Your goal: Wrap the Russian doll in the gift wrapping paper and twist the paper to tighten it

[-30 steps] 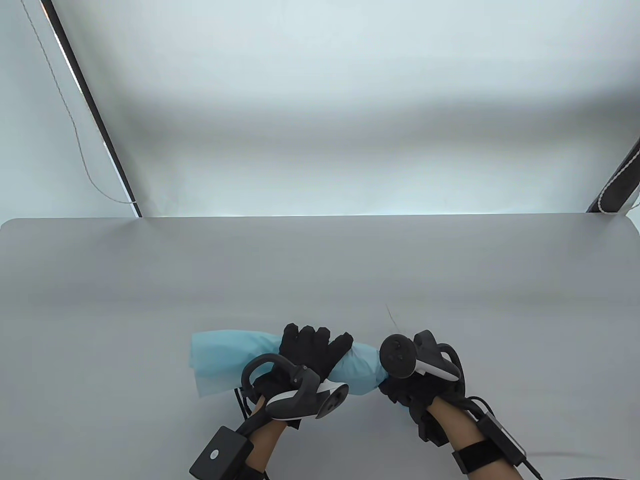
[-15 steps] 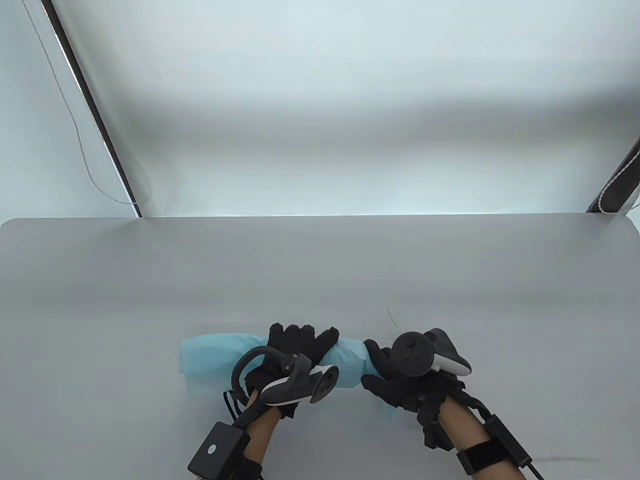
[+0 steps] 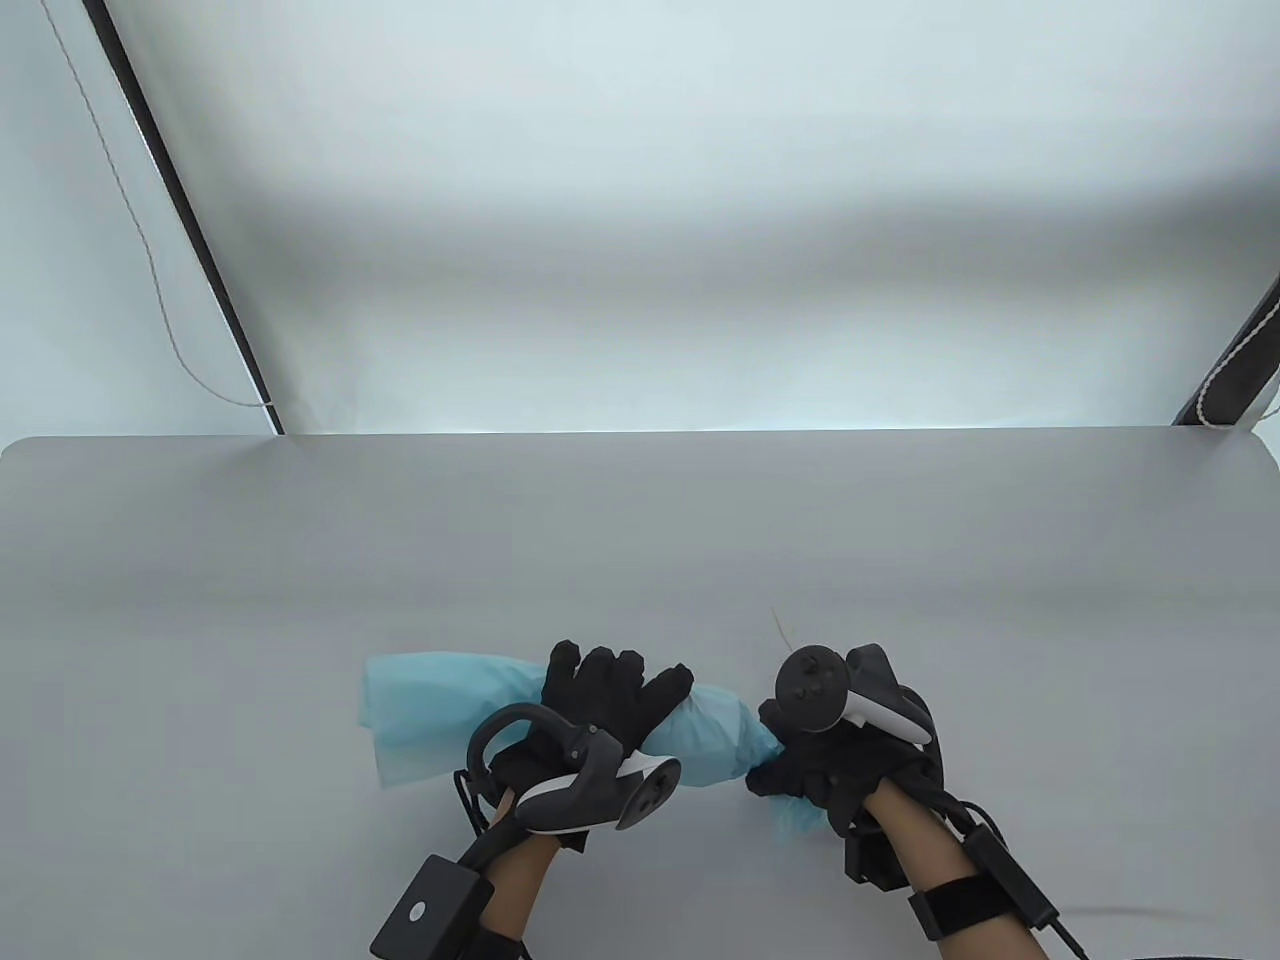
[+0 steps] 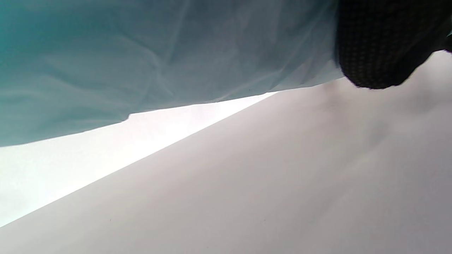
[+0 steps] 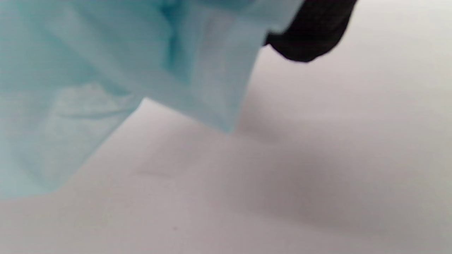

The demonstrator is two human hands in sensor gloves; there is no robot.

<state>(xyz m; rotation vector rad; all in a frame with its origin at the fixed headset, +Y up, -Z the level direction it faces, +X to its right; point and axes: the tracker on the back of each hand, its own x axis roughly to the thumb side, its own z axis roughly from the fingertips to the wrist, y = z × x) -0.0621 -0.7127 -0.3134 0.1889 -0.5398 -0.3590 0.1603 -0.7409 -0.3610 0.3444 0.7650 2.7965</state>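
A light blue wrapping paper roll (image 3: 705,740) lies across the near middle of the table, with the doll hidden inside it. My left hand (image 3: 610,700) curls over the roll's middle and grips it. My right hand (image 3: 810,770) pinches the gathered right end of the paper, and a loose tail (image 3: 795,815) sticks out below it. The roll's left end (image 3: 430,715) hangs open and loose. In the left wrist view the paper (image 4: 141,60) fills the top, beside a gloved fingertip (image 4: 381,49). The right wrist view shows the paper tail (image 5: 106,70) above the table.
The grey table (image 3: 640,540) stretches far beyond the hands to its back edge. A dark frame bar (image 3: 190,230) with a thin cord runs up at the back left. Another dark bar (image 3: 1235,365) stands at the back right.
My right hand has turned and closed tighter on the paper's right end, which now narrows to a twisted point. The left hand and roll shifted slightly right.
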